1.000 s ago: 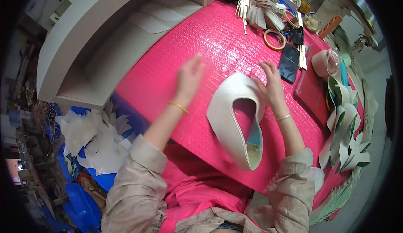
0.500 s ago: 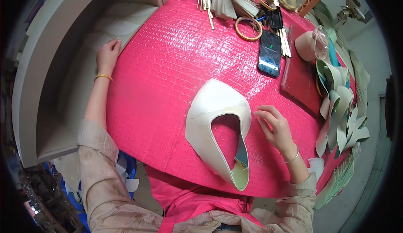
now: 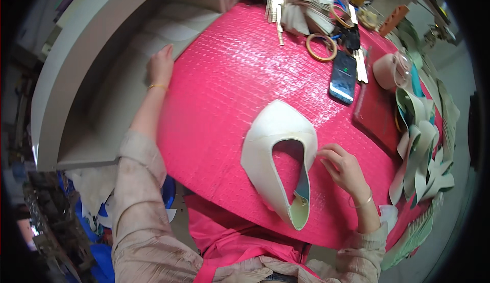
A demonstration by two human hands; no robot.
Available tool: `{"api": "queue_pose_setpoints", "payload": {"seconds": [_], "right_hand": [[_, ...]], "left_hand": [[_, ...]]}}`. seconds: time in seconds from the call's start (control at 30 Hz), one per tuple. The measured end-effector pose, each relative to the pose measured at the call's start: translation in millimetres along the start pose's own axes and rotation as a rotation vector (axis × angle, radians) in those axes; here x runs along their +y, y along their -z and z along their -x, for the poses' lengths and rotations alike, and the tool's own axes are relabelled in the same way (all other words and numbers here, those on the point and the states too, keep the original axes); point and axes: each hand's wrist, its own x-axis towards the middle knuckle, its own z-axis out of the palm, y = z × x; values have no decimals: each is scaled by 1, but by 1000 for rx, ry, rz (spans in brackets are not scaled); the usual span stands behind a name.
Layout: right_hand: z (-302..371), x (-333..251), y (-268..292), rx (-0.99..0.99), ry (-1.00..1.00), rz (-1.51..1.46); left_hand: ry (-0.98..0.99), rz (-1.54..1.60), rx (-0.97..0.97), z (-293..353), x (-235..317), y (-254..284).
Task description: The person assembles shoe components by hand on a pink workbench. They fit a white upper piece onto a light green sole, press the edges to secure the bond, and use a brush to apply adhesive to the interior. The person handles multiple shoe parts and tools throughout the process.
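Observation:
On the pink textured tabletop (image 3: 214,125) lies a white shoe upper (image 3: 263,143). Its pointed toe faces away from me, and its oval opening shows a green and teal lining toward the heel. My right hand (image 3: 343,168) hovers just right of the upper, fingers loosely bent and apart, with nothing visible in them. The fingertips come close to the upper's edge; whether they touch it I cannot tell. My left hand (image 3: 162,66) is at the table's left edge, beside pale sheet material (image 3: 171,20) in a grey compartment. Its fingers look closed and slightly blurred; what they hold is hidden.
A grey open-fronted compartment (image 3: 48,99) borders the table's left. At the back right are tape rolls (image 3: 321,47), a phone (image 3: 343,79), stacked pale pieces (image 3: 301,10) and a dark red board (image 3: 375,114). A pink pot (image 3: 390,70) and several pale green-lined pieces (image 3: 421,150) crowd the right.
The whole view has swung, so the table, compartment and hands appear farther right. Both hands keep nearly the same places relative to the compartment and the shoe upper.

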Motion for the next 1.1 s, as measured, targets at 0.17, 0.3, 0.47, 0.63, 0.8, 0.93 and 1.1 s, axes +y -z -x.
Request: {"api": "queue_pose_setpoints", "payload": {"seconds": [0.17,0.3,0.47,0.63,0.8,0.93,1.1], "right_hand": [[13,0,12,44,-39,-17],[1,-17,27,-27,-87,-219],[-41,-64,23,-188,-123,-910],[-101,-132,1,-648,-76,-1481],[-104,-168,-30,-640,-212,-1696],[-82,-145,-13,-387,-397,-2174],[31,-93,31,250,-164,-1538]], "left_hand": [[47,141,352,-21,1,31],[-14,378,302,-32,45,108],[261,677,-562,-41,102,215],[-15,616,-639,-39,115,287],[-625,541,-397,18,181,317],[-1007,355,-646,101,231,333],[-800,393,-533,196,264,301]]}}
